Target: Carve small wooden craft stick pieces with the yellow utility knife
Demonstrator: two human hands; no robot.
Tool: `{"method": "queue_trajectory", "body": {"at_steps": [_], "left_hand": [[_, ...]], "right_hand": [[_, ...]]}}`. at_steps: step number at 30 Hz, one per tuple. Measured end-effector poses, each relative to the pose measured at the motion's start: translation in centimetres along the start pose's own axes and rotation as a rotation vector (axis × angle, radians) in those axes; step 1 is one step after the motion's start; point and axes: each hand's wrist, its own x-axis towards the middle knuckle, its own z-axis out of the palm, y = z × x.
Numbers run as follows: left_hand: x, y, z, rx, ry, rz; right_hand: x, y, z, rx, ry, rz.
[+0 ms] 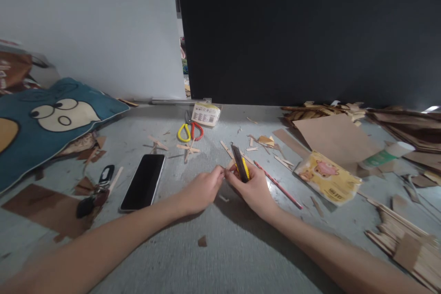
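Note:
My right hand (253,188) is closed around a yellow and black utility knife (240,163), whose upper end points up and away from me. My left hand (203,188) is pinched shut, its fingertips meeting the right hand at a small piece of wooden stick (228,166) over the grey floor. Most of the stick piece is hidden by the fingers. A red pencil (277,184) lies just right of my right hand.
A black phone (143,182) and a key fob with keys (97,190) lie to the left. Yellow and red scissors (190,131), a small label packet (206,114), loose sticks, cardboard sheets (330,135), a yellow packet (325,177), a glue bottle (386,155) and a blue cushion (44,121) surround the spot.

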Motion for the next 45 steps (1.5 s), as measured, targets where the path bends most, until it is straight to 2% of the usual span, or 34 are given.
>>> {"method": "queue_trajectory", "body": {"at_steps": [5, 10, 15, 19, 25, 30, 35, 45], "left_hand": [[0.1, 0.1, -0.1, -0.012, 0.007, -0.006], [0.2, 0.0, -0.2, -0.079, 0.016, -0.009], [0.2, -0.2, -0.1, -0.100, 0.012, 0.038], [0.1, 0.0, -0.4, -0.093, -0.012, 0.038], [0.1, 0.2, -0.5, -0.078, -0.012, 0.010], [0.2, -0.2, -0.2, -0.093, 0.012, 0.011], [0.3, -0.5, -0.1, -0.062, 0.041, 0.010], [0.2, -0.2, -0.2, -0.046, 0.012, 0.004]], "right_hand": [[-0.1, 0.2, -0.1, -0.002, 0.036, -0.039], [-0.1, 0.9, -0.3, -0.048, 0.200, -0.107], [-0.1, 1.7, -0.5, -0.186, 0.055, -0.249], [0.0, 2.3, -0.3, -0.216, 0.045, -0.299], [0.2, 2.8, -0.1, -0.246, 0.067, -0.291], [0.4, 3.0, -0.1, -0.321, 0.041, -0.299], [0.6, 3.0, -0.2, -0.387, 0.002, -0.243], [0.7, 2.4, 0.0, -0.371, -0.025, -0.211]]}}
